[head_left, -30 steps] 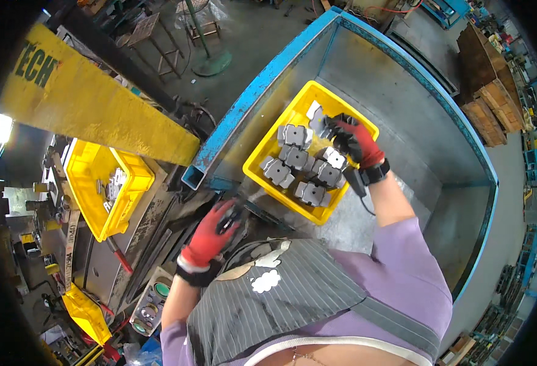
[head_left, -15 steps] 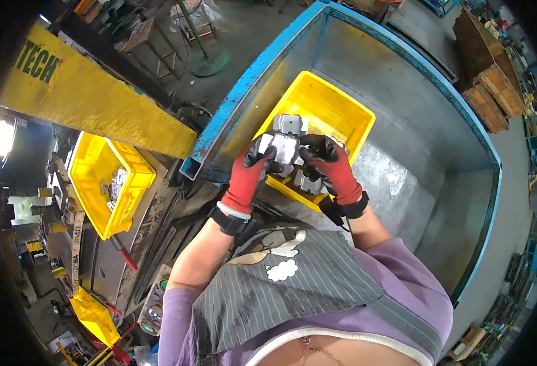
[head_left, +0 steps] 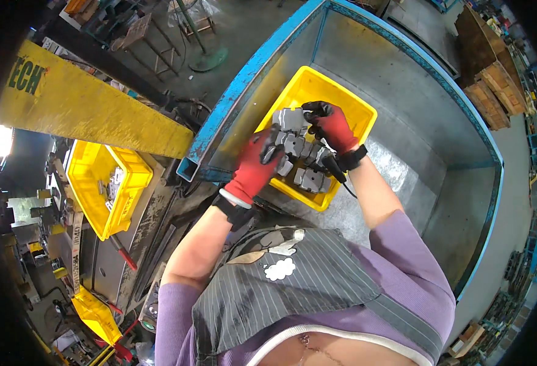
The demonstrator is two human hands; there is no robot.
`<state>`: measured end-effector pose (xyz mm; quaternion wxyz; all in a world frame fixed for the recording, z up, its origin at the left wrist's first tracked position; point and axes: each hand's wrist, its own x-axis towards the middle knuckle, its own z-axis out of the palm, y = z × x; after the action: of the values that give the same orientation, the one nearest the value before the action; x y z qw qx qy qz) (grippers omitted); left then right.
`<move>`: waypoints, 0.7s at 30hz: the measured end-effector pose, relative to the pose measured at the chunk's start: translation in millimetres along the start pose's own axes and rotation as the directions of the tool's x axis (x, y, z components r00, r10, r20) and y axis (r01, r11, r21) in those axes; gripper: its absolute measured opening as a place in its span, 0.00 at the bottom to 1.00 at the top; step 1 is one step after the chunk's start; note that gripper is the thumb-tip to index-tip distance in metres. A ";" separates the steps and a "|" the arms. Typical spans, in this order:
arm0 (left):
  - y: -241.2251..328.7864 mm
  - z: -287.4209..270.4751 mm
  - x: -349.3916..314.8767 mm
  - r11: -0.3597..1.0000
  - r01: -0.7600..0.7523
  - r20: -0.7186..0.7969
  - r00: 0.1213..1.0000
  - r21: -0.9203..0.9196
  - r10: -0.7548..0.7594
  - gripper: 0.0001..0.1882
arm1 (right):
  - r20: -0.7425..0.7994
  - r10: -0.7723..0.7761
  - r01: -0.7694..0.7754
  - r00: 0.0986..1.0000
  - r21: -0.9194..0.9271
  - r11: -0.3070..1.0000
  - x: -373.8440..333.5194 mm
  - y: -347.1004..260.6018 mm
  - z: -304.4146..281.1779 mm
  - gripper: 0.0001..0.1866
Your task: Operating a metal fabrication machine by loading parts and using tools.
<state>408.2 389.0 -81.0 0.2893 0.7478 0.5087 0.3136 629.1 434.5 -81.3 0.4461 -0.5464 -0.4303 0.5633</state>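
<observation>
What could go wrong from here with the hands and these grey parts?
The left hand or right hand might get pinched, since the grey metal parts lie close together. The black device at the right wrist could perhaps snag on a part or on the yellow bin.
</observation>
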 end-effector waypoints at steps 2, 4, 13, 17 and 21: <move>18.2 -3.1 13.7 0.974 -0.157 0.147 0.980 0.162 0.133 0.31 | 0.014 -0.018 0.021 1.000 -0.229 0.973 13.4 14.0 -0.2 0.11; 19.6 3.5 24.4 0.940 -0.250 0.273 0.944 0.232 0.184 0.31 | 0.012 -0.278 0.232 0.960 -0.588 0.775 17.8 22.5 -3.5 0.12; 4.5 33.6 35.2 0.877 -0.230 0.330 0.940 0.422 0.087 0.33 | 0.197 0.167 -0.082 0.966 -0.379 0.922 89.9 21.6 -28.8 0.24; 18.8 32.2 41.1 0.845 -0.273 0.354 0.929 0.460 0.108 0.34 | 0.380 0.540 -0.377 0.751 -0.425 0.823 123.9 55.9 -30.4 0.36; 10.2 49.6 44.6 0.850 -0.277 0.396 0.914 0.448 0.090 0.36 | 0.510 0.545 -0.358 0.666 -0.423 0.833 146.8 84.7 -39.2 0.35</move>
<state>464.7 422.2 -97.2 0.1444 0.8870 0.4350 0.0569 664.8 557.6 -199.0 0.0427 -0.4827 -0.4764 0.7337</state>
